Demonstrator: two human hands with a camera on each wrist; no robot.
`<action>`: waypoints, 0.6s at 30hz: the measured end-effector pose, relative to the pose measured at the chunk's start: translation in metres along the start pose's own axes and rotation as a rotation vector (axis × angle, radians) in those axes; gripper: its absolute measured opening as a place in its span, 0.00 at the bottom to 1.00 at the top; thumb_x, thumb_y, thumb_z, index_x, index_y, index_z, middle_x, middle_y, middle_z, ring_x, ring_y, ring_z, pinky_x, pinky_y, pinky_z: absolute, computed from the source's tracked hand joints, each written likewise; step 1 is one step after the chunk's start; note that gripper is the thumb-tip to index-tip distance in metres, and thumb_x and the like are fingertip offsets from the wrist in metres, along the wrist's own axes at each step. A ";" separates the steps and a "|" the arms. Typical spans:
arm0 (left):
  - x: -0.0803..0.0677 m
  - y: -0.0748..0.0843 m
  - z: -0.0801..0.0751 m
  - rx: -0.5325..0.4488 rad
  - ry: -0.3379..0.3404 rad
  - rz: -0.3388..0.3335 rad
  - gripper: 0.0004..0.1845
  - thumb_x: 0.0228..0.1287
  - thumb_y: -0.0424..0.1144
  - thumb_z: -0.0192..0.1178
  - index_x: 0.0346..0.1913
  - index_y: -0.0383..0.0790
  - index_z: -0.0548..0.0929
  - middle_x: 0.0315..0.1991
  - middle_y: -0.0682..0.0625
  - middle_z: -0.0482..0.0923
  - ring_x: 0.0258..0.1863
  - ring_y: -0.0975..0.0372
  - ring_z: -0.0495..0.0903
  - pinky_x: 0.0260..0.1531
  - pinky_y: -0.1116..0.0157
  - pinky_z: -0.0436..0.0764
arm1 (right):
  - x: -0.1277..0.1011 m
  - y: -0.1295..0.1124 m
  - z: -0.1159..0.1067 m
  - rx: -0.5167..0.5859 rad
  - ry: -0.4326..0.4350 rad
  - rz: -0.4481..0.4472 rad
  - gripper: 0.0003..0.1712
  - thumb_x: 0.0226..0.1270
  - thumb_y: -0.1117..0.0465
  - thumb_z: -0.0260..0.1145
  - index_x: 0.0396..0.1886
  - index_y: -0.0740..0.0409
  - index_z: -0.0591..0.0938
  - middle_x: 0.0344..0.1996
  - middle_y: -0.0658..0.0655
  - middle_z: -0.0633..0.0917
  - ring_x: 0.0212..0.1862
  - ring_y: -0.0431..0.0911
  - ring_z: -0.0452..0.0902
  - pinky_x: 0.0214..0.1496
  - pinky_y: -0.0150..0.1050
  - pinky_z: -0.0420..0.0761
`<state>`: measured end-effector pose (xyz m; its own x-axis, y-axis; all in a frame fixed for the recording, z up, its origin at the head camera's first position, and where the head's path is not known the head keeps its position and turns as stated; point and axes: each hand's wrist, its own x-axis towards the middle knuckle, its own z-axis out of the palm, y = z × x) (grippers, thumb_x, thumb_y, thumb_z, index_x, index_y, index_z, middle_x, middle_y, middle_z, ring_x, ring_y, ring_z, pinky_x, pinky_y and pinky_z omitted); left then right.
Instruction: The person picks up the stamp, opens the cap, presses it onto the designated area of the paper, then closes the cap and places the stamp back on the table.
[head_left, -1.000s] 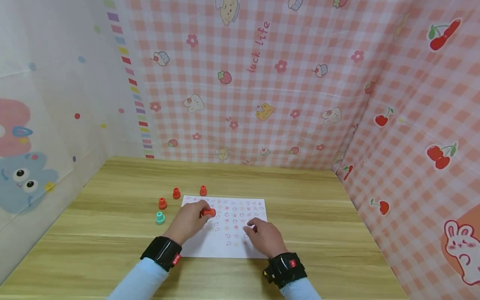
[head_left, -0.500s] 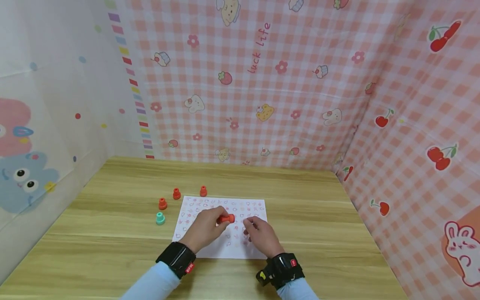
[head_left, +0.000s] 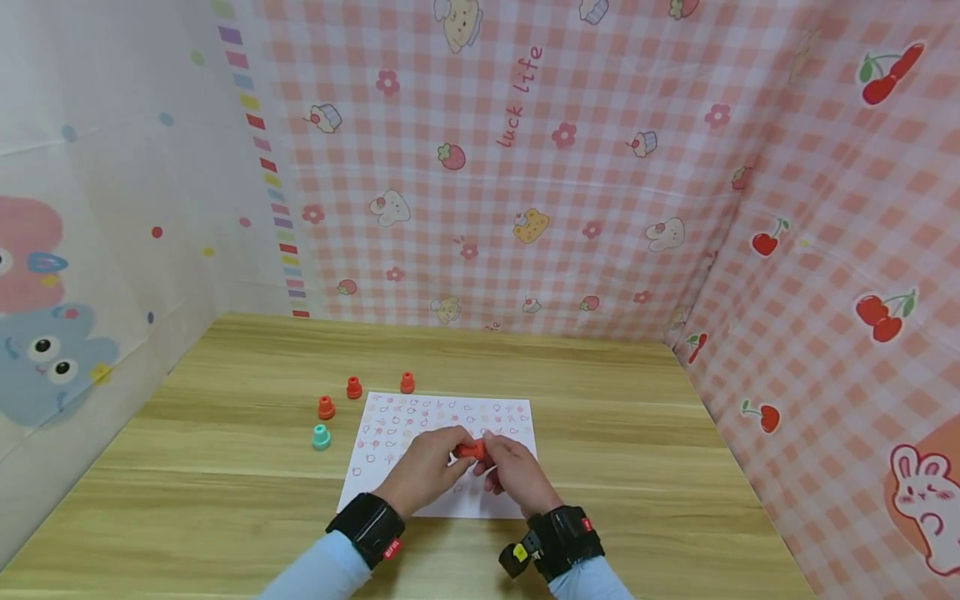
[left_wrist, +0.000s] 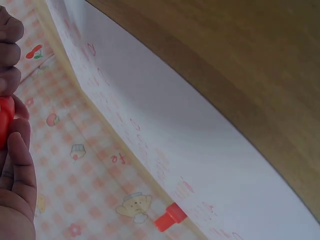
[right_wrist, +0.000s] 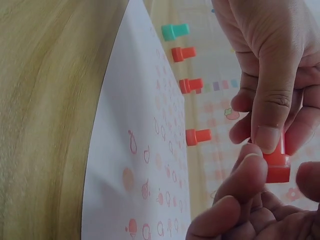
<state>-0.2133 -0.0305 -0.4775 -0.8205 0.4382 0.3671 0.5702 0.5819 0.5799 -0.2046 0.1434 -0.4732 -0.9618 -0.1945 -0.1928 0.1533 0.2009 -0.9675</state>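
My left hand (head_left: 422, 468) pinches a red toy stamp (head_left: 470, 451) between thumb and fingers, tilted on its side over the sheet. Seen from the right wrist, the stamp's wide end (right_wrist: 278, 174) points down toward my right hand (head_left: 521, 473). The right fingertips (right_wrist: 248, 172) are right at that end on one side, while the right thumb stands a little apart on the other. Under both hands lies a white paper sheet (head_left: 358, 493), covered with rows of small red and pink fruit-like prints. My left hand hides part of the stamp's handle.
Three red stamps, one (head_left: 326, 407) at the left, one (head_left: 354, 387) beyond it and one (head_left: 407, 382) at the sheet's far edge, stand upright. A teal stamp (head_left: 321, 437) stands nearest on the left. Patterned cloth walls (head_left: 480, 192) enclose the wooden table (head_left: 622, 433).
My left hand has carried the red stamp rightward across the sheet until it meets my right hand. The right hand has barely shifted. The other stamps stay put.
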 end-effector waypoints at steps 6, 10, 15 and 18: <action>-0.001 0.003 0.002 0.016 0.029 0.027 0.07 0.61 0.34 0.69 0.40 0.45 0.82 0.33 0.57 0.81 0.33 0.68 0.78 0.34 0.66 0.78 | 0.000 -0.001 0.001 0.049 0.009 0.015 0.20 0.81 0.51 0.48 0.40 0.62 0.77 0.26 0.52 0.77 0.23 0.41 0.71 0.29 0.34 0.70; -0.002 0.004 0.002 0.024 0.046 0.021 0.07 0.61 0.35 0.69 0.41 0.44 0.83 0.33 0.57 0.81 0.33 0.68 0.78 0.34 0.66 0.79 | -0.001 -0.002 0.001 0.071 0.017 0.033 0.21 0.81 0.48 0.48 0.40 0.60 0.76 0.27 0.52 0.75 0.25 0.43 0.69 0.31 0.35 0.70; -0.002 0.005 0.001 0.023 0.055 0.010 0.07 0.61 0.36 0.70 0.40 0.45 0.83 0.33 0.57 0.82 0.32 0.69 0.78 0.33 0.67 0.79 | -0.002 -0.003 0.001 0.069 0.017 0.027 0.22 0.80 0.46 0.48 0.40 0.60 0.76 0.27 0.52 0.74 0.26 0.44 0.69 0.31 0.36 0.69; -0.002 0.004 0.001 -0.010 0.048 0.019 0.06 0.62 0.36 0.69 0.40 0.44 0.83 0.33 0.56 0.83 0.31 0.69 0.78 0.32 0.68 0.79 | -0.001 -0.002 0.001 0.065 0.000 0.023 0.21 0.81 0.47 0.47 0.40 0.60 0.76 0.27 0.51 0.73 0.26 0.44 0.68 0.31 0.36 0.67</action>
<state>-0.2093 -0.0282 -0.4765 -0.8109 0.4157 0.4119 0.5851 0.5672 0.5796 -0.2036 0.1426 -0.4709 -0.9577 -0.1908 -0.2154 0.1901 0.1424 -0.9714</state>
